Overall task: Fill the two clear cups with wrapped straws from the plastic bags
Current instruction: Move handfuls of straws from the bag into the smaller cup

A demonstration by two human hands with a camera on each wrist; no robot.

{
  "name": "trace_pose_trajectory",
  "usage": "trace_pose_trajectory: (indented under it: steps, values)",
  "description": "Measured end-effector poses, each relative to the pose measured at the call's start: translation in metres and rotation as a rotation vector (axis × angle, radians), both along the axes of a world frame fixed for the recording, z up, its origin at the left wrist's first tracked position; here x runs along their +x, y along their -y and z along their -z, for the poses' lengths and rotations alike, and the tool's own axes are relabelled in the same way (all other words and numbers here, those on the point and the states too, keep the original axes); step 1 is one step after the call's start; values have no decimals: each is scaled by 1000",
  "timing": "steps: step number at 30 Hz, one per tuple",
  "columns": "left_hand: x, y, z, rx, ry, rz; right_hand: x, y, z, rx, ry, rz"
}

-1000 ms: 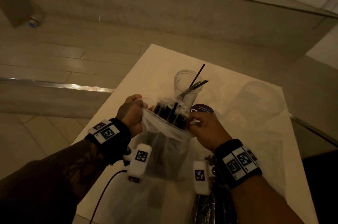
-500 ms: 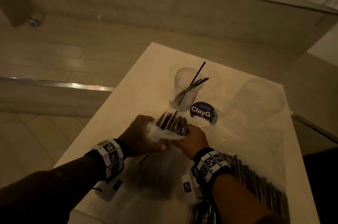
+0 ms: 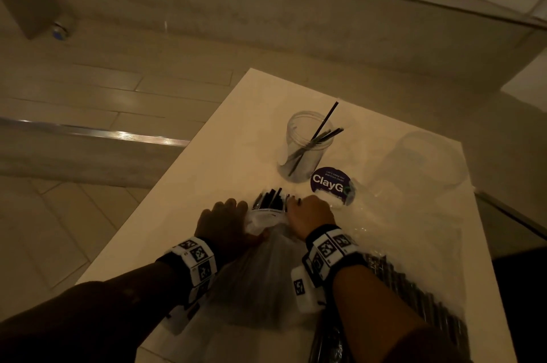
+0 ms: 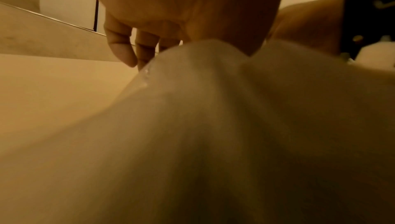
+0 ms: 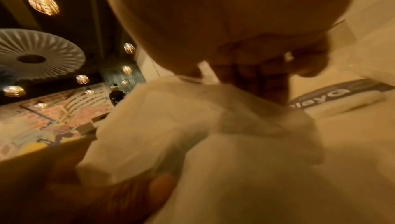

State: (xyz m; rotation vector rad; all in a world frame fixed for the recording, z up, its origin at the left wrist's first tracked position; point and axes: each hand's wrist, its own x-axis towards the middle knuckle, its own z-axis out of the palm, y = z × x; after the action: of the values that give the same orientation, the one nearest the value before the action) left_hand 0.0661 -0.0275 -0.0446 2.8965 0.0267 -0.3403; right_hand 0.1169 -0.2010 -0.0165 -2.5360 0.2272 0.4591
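Note:
A clear cup [image 3: 307, 146] with a few black straws stands on the white table [image 3: 225, 140]. A second clear cup [image 3: 420, 161] stands to its right, looking empty. A plastic bag [image 3: 266, 268] lies between my hands, with dark wrapped straws [image 3: 270, 199] sticking out of its mouth toward the cups. My left hand [image 3: 225, 223] grips the bag's left side near the mouth, thumb on the plastic. My right hand [image 3: 310, 214] pinches the mouth's right edge with curled fingers. The left wrist view shows my left hand [image 4: 181, 24] on the bag [image 4: 213, 109]. The right wrist view shows my right hand [image 5: 256, 50] over the bag [image 5: 213, 126].
A round purple sticker [image 3: 330, 183] lies on the table just past my right hand. A second bag of dark straws [image 3: 414, 288] lies along the table's right side under crumpled clear plastic. The table's left edge drops to a tiled floor [image 3: 74, 214].
The bag was held upright with its mouth pulled open; now it lies on the table with the straws pointing at the cups. Both hands came down and closer together.

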Motion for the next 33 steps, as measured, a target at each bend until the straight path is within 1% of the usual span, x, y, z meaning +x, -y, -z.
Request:
trace_pose_trajectory:
  steps: [1,3,5,7,8,9,11,12,14,16,18,21,24,25,28,31,33]
  values:
    - [0,1,2,-41,-12,-14,0,-3,4,-72,-88,11]
    - [1,5,3,-161,-81,-36,0,-7,11,-153,-195,-12]
    - [2,9,3,-261,-128,-47,2,-11,13,-107,-236,-9]
    - [0,12,2,-328,-126,-61,7,-12,13,-30,-235,-6]
    - [-2,13,3,-315,-84,-50,9,-12,11,2,-227,-10]
    - [-4,12,5,-247,18,0,11,-11,11,29,-213,-11]
    - [-7,13,6,-82,214,171,12,-11,12,73,-177,2]
    - [-7,14,6,-48,262,241,12,-10,13,72,-156,7]
    - [-6,19,5,-22,238,375,14,-7,15,49,-114,10]
    - [-7,20,8,-16,186,452,14,-6,13,46,-94,-15]
    - [-7,19,13,13,124,459,13,-6,5,53,-86,-50]
    - [-5,20,17,61,120,475,10,-10,-13,82,-58,-68]
    - [-5,18,20,73,109,485,9,-18,-28,54,30,-93]
    - [-4,18,20,76,104,483,9,-21,-33,106,68,-95]
    - [-3,18,21,59,68,487,6,-32,-51,375,205,-48]
    - [-3,20,17,36,28,479,5,-38,-83,451,382,8]
    - [-4,21,13,9,-8,477,7,-38,-111,552,508,50]
